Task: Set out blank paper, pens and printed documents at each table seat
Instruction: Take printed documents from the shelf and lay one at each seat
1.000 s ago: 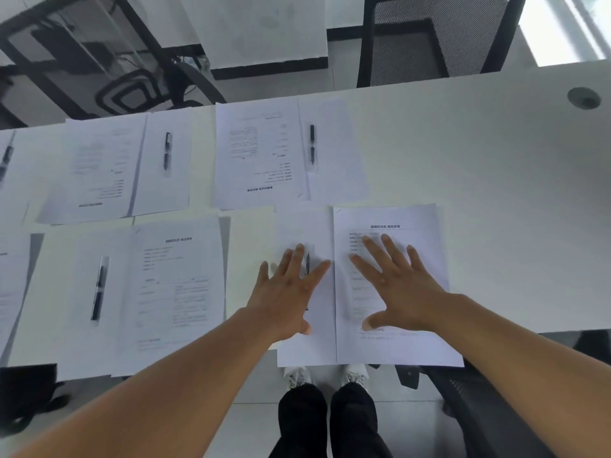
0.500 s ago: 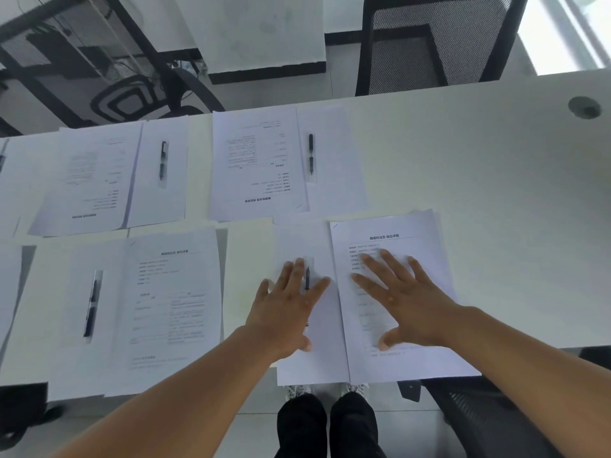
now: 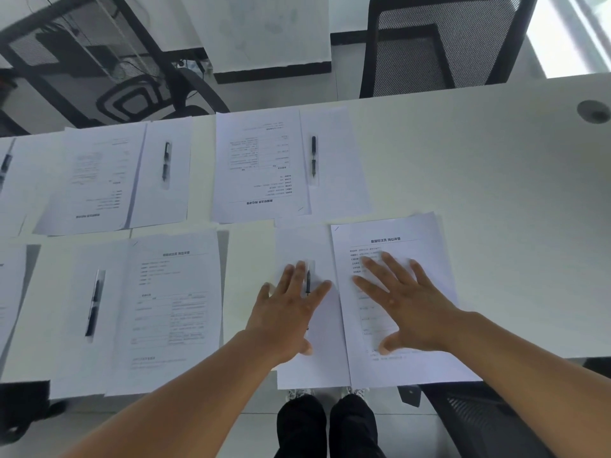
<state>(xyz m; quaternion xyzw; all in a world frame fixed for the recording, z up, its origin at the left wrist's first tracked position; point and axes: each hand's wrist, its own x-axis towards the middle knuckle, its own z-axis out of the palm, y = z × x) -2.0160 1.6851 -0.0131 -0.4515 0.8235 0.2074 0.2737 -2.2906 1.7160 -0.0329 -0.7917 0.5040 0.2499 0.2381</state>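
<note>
Our left hand (image 3: 287, 317) lies flat, fingers spread, over the pen (image 3: 307, 281); our right hand (image 3: 408, 310) presses open-palmed on the printed document (image 3: 396, 239), gripping nothing.

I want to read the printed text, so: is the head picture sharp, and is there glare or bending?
Head view: the right hand and the document under it are motion-blurred, so only the heading reads; bright glare at the window, top right; the table edge curves from wide-angle distortion.
</note>
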